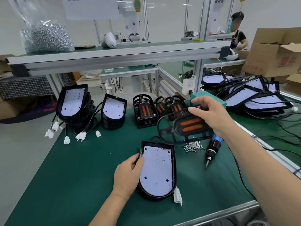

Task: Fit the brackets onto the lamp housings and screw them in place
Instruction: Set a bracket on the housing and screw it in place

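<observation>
A black lamp housing [158, 170] with a white LED board lies flat on the green mat in front of me. My left hand [127, 172] holds its left rim, thumb on the board's edge. My right hand [210, 115] grips a black bracket [184, 126] with two orange battery cells, held in the air above and to the right of the housing. Loose screws [193, 145] lie in a small pile under the bracket. An electric screwdriver [212, 150] with a blue body rests on the mat beside them, tip pointing toward me.
Stacked housings [73, 101] with white plugs stand at the back left, several brackets [144, 110] at the back centre, a heap of housings [254, 95] on the right. A bag of screws [47, 38] sits on the shelf. A person works at the far right.
</observation>
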The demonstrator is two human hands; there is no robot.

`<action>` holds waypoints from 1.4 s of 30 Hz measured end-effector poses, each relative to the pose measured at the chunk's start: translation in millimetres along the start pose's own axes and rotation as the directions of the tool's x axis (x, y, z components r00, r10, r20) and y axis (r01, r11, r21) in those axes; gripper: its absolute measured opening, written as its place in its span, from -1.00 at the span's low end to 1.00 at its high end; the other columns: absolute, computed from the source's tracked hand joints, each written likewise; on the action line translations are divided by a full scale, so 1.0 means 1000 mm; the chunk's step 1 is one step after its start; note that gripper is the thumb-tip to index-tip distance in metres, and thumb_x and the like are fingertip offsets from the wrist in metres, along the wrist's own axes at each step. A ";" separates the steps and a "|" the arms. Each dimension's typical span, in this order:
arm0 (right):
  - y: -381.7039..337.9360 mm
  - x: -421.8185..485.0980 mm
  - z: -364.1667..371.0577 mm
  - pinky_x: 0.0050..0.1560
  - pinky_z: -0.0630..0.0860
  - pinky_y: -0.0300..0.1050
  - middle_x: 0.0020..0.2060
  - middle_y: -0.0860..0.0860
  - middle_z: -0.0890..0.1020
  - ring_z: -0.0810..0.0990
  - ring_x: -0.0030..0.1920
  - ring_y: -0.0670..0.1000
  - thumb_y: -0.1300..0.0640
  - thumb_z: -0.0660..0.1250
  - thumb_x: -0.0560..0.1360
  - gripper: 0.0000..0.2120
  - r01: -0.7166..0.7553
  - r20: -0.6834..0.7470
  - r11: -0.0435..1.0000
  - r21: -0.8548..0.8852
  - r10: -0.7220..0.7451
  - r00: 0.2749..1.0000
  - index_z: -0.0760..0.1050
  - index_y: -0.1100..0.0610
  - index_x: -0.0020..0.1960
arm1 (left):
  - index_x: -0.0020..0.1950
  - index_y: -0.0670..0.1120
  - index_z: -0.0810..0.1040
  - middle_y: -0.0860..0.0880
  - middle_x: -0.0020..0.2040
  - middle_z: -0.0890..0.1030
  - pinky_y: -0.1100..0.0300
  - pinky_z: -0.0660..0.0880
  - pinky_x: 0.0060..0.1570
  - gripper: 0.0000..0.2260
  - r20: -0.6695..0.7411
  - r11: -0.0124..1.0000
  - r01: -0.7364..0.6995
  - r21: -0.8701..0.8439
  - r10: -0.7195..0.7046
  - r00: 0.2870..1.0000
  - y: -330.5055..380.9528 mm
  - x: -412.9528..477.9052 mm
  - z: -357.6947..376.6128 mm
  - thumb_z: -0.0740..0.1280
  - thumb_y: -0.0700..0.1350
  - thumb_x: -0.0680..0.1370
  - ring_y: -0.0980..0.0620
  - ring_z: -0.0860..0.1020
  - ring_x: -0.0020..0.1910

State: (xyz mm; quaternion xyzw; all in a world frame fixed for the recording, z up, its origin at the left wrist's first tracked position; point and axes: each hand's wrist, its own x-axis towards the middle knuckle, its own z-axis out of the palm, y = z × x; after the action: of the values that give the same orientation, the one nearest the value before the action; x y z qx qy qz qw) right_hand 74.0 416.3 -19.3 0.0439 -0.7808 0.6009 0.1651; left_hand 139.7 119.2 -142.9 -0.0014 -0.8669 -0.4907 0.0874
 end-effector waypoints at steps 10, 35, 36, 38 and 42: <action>-0.029 -0.003 0.044 -0.20 0.62 -0.20 -0.21 -0.01 0.70 0.66 -0.25 -0.07 0.07 0.44 0.56 -0.89 0.002 0.507 1.000 0.026 -0.015 0.862 0.72 0.05 0.02 | -0.03 0.22 0.65 0.19 -0.13 0.65 0.28 0.38 0.10 -0.61 -0.170 0.985 -0.087 -0.150 0.061 0.984 0.026 -0.017 -0.026 0.05 0.29 0.54 0.26 0.51 0.05; 0.046 -0.024 0.068 -0.31 0.45 -0.28 -0.18 0.13 0.70 0.51 -0.25 -0.05 0.33 0.40 0.55 -0.84 -0.119 0.401 0.989 -0.093 0.147 0.904 0.72 0.16 0.02 | 0.35 0.01 0.51 0.00 0.19 0.41 0.15 0.37 0.15 -0.60 -0.043 0.990 0.139 -0.024 -0.140 0.989 0.048 0.012 -0.009 0.30 0.16 0.58 0.03 0.48 0.16; 0.048 -0.025 0.070 -0.32 0.45 -0.29 -0.19 0.09 0.70 0.52 -0.28 -0.08 0.33 0.41 0.55 -0.83 -0.134 0.394 0.987 -0.090 0.159 0.905 0.72 0.12 -0.01 | 0.43 0.01 0.45 -0.03 0.24 0.40 0.11 0.38 0.21 -0.52 0.000 0.986 0.166 -0.015 -0.166 0.986 0.046 0.014 -0.007 0.29 0.19 0.57 0.01 0.47 0.19; 0.054 -0.029 0.075 -0.30 0.46 -0.30 -0.19 0.06 0.72 0.54 -0.29 -0.12 0.31 0.42 0.54 -0.81 -0.154 0.364 0.984 -0.090 0.176 0.915 0.72 0.04 -0.06 | 0.51 0.02 0.33 -0.05 0.33 0.42 0.06 0.38 0.29 -0.41 0.081 0.976 0.216 0.041 -0.218 0.972 0.044 0.016 -0.002 0.28 0.26 0.56 -0.02 0.46 0.26; 0.064 -0.038 0.085 0.04 0.52 -0.13 -0.16 -0.10 0.67 0.61 -0.08 -0.03 0.21 0.47 0.53 -0.84 -0.032 0.295 0.968 -0.248 0.107 0.949 0.74 -0.02 -0.01 | 0.32 0.06 0.42 0.08 0.20 0.59 0.03 0.47 0.22 -0.56 0.150 0.965 0.257 0.043 -0.261 0.954 0.045 0.016 0.005 0.31 0.25 0.55 0.05 0.55 0.15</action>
State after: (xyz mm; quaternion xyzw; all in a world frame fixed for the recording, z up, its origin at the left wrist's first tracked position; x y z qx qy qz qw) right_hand 74.9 347.5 -109.1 0.0885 -0.8649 0.4935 0.0249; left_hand 127.3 146.1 -104.6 0.0753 -0.8692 -0.4865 -0.0450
